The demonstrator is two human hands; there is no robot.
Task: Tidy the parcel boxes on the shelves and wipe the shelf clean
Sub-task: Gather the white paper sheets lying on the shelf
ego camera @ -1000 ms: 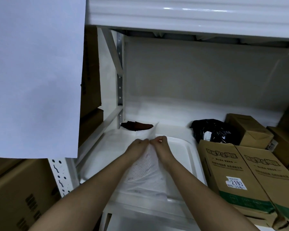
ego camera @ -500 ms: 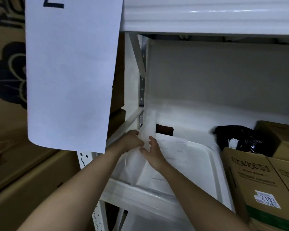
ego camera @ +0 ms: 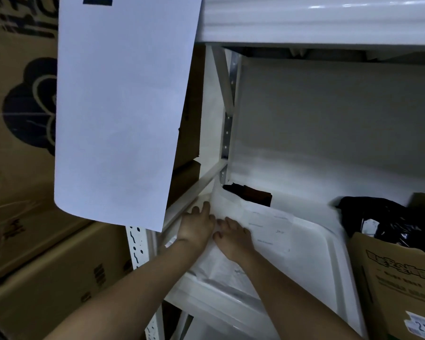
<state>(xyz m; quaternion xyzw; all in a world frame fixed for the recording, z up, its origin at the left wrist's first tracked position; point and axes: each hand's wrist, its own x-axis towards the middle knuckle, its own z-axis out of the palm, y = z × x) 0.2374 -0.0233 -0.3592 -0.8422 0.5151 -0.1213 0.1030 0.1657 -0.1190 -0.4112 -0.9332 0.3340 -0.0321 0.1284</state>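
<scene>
Side by side at the left end of the white metal shelf [ego camera: 292, 168]: left hand [ego camera: 197, 228] and right hand [ego camera: 233, 238], both atop a thin translucent white sheet [ego camera: 268, 224]. Behind the sheet, in the back left corner, a dark brown flat scrap [ego camera: 253, 193]. Right of the sheet, a crumpled black plastic bag [ego camera: 380, 219], and in front of that, a brown cardboard parcel box [ego camera: 398, 283]. Left of the shelf upright, stacked large brown cardboard cartons [ego camera: 22, 143], partly behind a hanging white paper sheet [ego camera: 118, 106].
</scene>
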